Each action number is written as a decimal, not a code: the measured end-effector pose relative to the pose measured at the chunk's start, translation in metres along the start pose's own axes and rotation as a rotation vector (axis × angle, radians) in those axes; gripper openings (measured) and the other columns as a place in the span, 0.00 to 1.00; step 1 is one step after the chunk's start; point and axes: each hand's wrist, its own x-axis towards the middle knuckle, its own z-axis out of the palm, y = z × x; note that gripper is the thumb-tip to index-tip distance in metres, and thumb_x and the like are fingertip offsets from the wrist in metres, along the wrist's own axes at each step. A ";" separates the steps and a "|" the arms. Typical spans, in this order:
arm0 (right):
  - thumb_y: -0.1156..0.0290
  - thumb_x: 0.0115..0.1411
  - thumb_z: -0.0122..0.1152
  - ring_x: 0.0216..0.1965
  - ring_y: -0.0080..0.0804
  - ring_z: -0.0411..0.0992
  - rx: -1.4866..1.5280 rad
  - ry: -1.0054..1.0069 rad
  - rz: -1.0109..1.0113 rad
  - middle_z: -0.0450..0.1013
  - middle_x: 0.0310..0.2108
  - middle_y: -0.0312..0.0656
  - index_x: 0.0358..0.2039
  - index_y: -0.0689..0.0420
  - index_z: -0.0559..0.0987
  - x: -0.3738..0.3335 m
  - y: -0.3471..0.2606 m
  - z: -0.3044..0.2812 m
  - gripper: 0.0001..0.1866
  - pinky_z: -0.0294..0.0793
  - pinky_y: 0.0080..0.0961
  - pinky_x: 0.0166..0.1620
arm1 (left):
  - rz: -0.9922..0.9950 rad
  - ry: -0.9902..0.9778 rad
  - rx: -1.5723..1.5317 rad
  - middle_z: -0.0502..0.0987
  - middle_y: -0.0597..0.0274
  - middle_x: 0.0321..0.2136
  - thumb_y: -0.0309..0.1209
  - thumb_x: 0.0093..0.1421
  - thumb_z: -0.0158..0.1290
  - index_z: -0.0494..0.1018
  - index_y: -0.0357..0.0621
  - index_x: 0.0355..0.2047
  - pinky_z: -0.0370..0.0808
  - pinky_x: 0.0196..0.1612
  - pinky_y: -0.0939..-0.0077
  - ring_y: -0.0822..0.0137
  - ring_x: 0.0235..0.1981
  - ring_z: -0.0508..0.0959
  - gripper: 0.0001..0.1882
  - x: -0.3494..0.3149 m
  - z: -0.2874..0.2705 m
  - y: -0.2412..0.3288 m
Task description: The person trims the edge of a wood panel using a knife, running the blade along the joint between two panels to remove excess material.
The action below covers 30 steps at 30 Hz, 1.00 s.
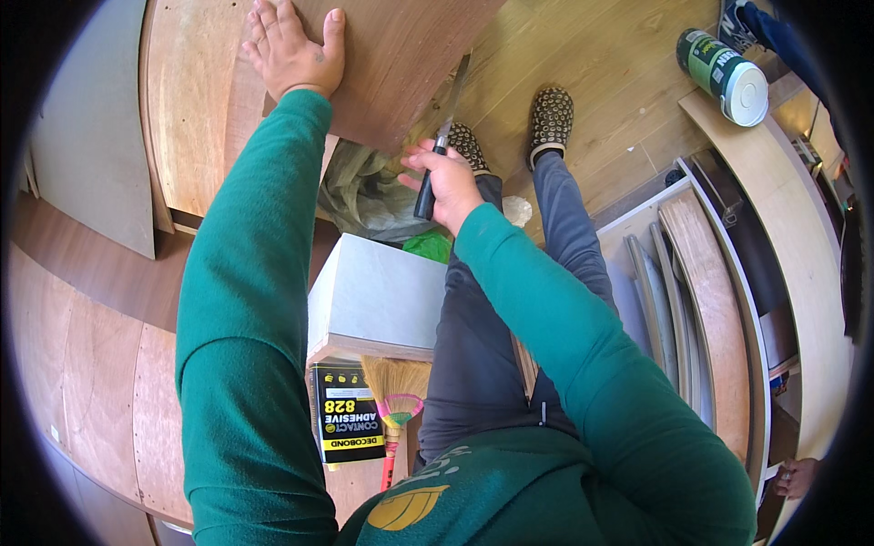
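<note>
My left hand [296, 55] lies flat with its fingers spread, pressing on a brown wood-grain panel [391, 55] at the top. In my right hand [446, 182] is a file [452, 100] with a black handle and a long, narrow metal blade. Its handle crosses my palm, and some fingers stretch out loosely to the left. The blade points away from me, close along the panel's right edge; whether it touches that edge I cannot tell.
A white box-shaped piece [378, 296] stands by my legs, near a black adhesive can [348, 414] and a broom [396, 391]. Crumpled grey sheeting [364, 191] lies below the panel. On the right are a bucket [728, 77], curved boards [715, 309] and another person's hand [797, 478].
</note>
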 end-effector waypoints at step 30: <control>0.52 0.67 0.49 0.12 0.32 0.66 -0.061 -0.088 0.055 0.64 0.14 0.38 0.31 0.52 0.66 -0.087 -0.047 0.043 0.16 0.67 0.31 0.17 | -0.106 -0.076 0.124 0.51 0.43 0.69 0.53 0.61 0.50 0.56 0.43 0.67 0.41 0.71 0.51 0.47 0.71 0.47 0.40 -0.004 -0.007 0.006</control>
